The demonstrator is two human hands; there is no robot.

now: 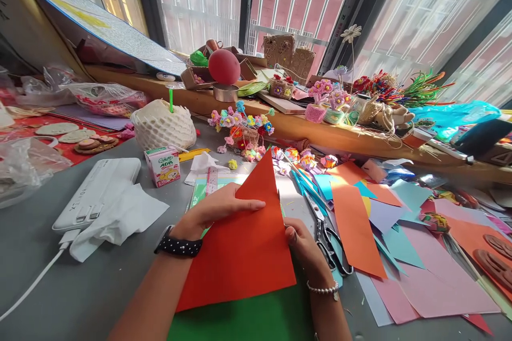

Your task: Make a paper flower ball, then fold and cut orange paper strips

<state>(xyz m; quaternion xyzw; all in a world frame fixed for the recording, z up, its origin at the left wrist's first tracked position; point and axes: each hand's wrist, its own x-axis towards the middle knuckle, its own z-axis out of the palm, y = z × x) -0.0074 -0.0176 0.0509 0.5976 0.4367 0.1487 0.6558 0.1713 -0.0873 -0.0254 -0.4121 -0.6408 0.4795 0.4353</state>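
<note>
A large orange-red sheet of paper [240,261] is held up in front of me, with one pointed corner at the top. My left hand [224,205] grips its upper left side, thumb lying across the front and the other fingers hidden behind. At the paper's right edge, my right hand [306,248] is closed with curled fingers, pinching the edge. Below the sheet lies a green surface [240,319]. Black-handled scissors [326,240] rest on the table just right of my right hand, blades pointing away.
Coloured paper sheets [436,277] and an orange strip [356,229] cover the right side. A white power bank [98,192], a tissue [124,218], a small carton [162,166] and a net-wrapped coconut [164,127] stand left. Crafted flowers [242,128] and a wooden ledge [288,120] lie beyond.
</note>
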